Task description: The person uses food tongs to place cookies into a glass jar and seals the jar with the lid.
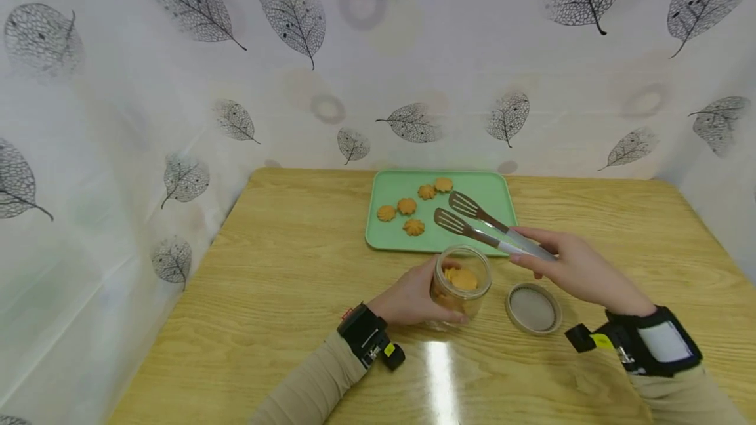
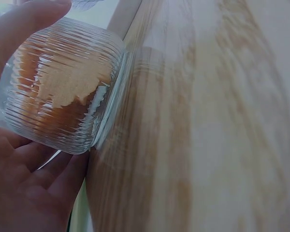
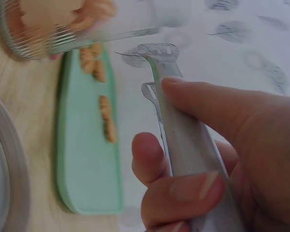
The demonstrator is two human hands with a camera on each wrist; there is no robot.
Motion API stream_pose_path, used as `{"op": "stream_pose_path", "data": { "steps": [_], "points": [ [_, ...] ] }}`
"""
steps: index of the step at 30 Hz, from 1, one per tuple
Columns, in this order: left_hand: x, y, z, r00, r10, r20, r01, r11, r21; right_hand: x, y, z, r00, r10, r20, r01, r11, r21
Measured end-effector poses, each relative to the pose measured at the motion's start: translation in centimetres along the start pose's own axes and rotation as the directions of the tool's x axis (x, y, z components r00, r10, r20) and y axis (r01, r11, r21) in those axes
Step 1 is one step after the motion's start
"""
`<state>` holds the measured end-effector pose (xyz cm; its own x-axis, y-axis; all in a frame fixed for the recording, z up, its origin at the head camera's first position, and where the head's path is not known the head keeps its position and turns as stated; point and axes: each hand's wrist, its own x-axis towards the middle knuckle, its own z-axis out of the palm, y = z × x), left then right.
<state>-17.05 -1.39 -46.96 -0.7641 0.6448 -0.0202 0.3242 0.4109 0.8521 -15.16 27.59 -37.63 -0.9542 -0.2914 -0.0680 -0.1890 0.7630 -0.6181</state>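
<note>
My left hand [image 1: 416, 297] grips a ribbed glass jar [image 1: 466, 300] from its left side, its mouth open and tilted. Inside the jar lie several cookies [image 2: 70, 82]. Metal tongs [image 3: 183, 140] with brown slotted tips are held in my right hand [image 1: 573, 271]; nothing is between the tips, which stand apart above the green tray [image 1: 378, 238]. Several flower-shaped cookies [image 1: 414, 227] lie on the tray's left and middle part. The jar is just in front of the tray's near edge, left of the tongs' handles.
A round lid [image 1: 533, 309] lies on the wooden table [image 1: 283, 267], right of the jar and below my right hand. A leaf-patterned cloth [image 1: 295, 117] hangs behind the table and at its sides.
</note>
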Motion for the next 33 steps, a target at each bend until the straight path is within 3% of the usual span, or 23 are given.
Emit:
{"op": "stream_pose_path", "data": {
  "steps": [6,13,19,33],
  "points": [
    [0.0,-0.1,-0.1,1.0,0.003,0.003,-0.003,1.0,0.0,4.1,0.1,2.5,0.997,-0.04,0.066,0.04,0.999,-0.004],
    [0.1,-0.1,-0.1,1.0,0.007,0.001,-0.007,1.0,0.013,6.4,0.0,3.8,0.991,-0.066,0.115,0.071,0.997,-0.042],
    [0.1,0.1,0.0,1.0,0.003,0.004,-0.003,1.0,-0.006,6.7,0.2,4.4,0.989,-0.045,0.139,0.05,0.998,-0.031],
    [0.1,0.1,0.0,1.0,-0.001,0.017,0.001,1.0,0.006,5.7,0.5,5.1,0.996,-0.044,0.074,0.048,0.998,-0.051]
  ]
}}
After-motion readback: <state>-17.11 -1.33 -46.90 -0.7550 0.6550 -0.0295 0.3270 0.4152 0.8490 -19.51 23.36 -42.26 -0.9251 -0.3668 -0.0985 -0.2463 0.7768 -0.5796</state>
